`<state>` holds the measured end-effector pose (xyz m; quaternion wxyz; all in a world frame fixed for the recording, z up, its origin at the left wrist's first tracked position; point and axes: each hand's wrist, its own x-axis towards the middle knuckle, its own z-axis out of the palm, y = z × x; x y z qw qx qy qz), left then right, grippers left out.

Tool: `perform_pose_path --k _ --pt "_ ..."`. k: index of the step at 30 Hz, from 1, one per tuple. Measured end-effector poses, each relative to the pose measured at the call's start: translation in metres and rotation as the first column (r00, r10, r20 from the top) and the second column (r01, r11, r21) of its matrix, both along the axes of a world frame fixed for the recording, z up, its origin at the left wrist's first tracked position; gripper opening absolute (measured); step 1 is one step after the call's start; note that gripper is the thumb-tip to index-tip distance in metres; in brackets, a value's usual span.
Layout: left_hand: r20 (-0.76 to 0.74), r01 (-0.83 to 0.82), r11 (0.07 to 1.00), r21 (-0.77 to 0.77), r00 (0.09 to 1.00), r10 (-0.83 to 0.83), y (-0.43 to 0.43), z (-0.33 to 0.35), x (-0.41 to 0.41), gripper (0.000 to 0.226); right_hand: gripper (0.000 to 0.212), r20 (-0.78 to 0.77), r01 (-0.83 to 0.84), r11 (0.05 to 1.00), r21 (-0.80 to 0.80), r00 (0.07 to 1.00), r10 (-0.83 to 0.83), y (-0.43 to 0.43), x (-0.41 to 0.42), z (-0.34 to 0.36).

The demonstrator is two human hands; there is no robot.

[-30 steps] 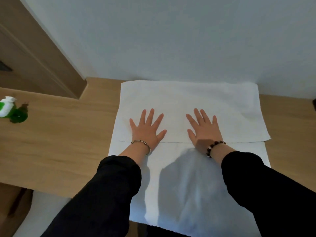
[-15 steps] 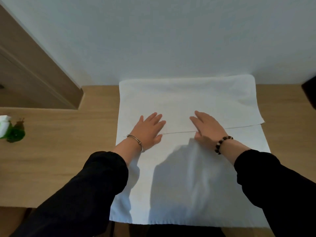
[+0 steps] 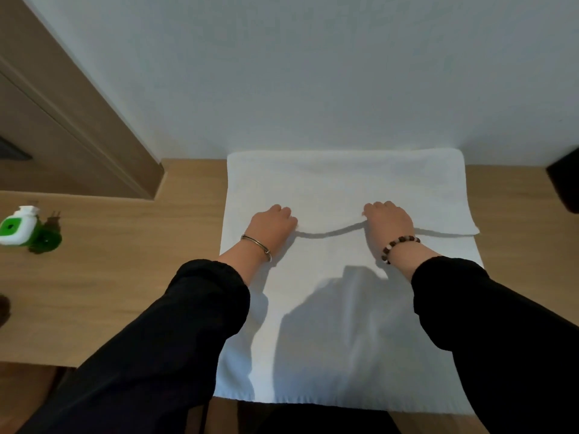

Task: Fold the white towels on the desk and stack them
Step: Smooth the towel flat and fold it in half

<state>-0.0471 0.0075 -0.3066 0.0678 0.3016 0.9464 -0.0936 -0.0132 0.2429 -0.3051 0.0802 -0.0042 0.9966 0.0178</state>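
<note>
A white towel (image 3: 344, 183) lies spread on the wooden desk (image 3: 125, 277) against the wall, its far part folded toward me so a free edge runs across the middle. My left hand (image 3: 272, 225) grips that edge left of centre, fingers curled under it. My right hand (image 3: 388, 219) grips the same edge right of centre. Between the two hands the edge is lifted off the lower layer and sags, casting a shadow. The near part of the towel reaches the desk's front edge.
A green and white bottle (image 3: 22, 230) lies on the desk at far left. A wooden cabinet (image 3: 62, 120) stands at the back left. A dark object (image 3: 564, 183) sits at the right edge by the wall.
Both hands went from lying flat on the folded layer to curling round its near edge, which now lifts off the towel beneath. The view tilted slightly.
</note>
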Motion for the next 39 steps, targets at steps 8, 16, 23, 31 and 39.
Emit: perform_pose_path --k 8,16,23,31,39 --pt "-0.158 0.275 0.882 0.382 0.96 -0.231 -0.034 0.065 0.038 0.018 0.023 -0.563 -0.286 0.95 -0.126 0.809 0.169 -0.013 0.05 0.066" --pt "0.269 0.096 0.993 -0.073 0.96 -0.073 -0.043 -0.016 0.117 0.074 0.082 0.225 -0.093 0.995 0.027 0.971 0.084 -0.012 0.141 -0.033" --pt "0.162 0.031 1.0 0.002 0.986 -0.03 -0.047 -0.048 0.097 0.082 0.089 0.17 -0.054 0.997 -0.052 0.984 0.062 -0.005 0.109 -0.052" --pt "0.109 0.008 1.0 0.012 0.994 -0.009 -0.047 -0.055 0.02 0.076 0.083 0.122 -0.044 0.997 -0.066 0.991 0.052 -0.003 0.038 -0.054" --pt "0.179 -0.008 1.0 0.019 0.984 0.004 -0.041 -0.047 -0.024 0.069 0.078 0.199 -0.064 0.997 -0.044 0.977 0.072 0.002 -0.011 -0.048"
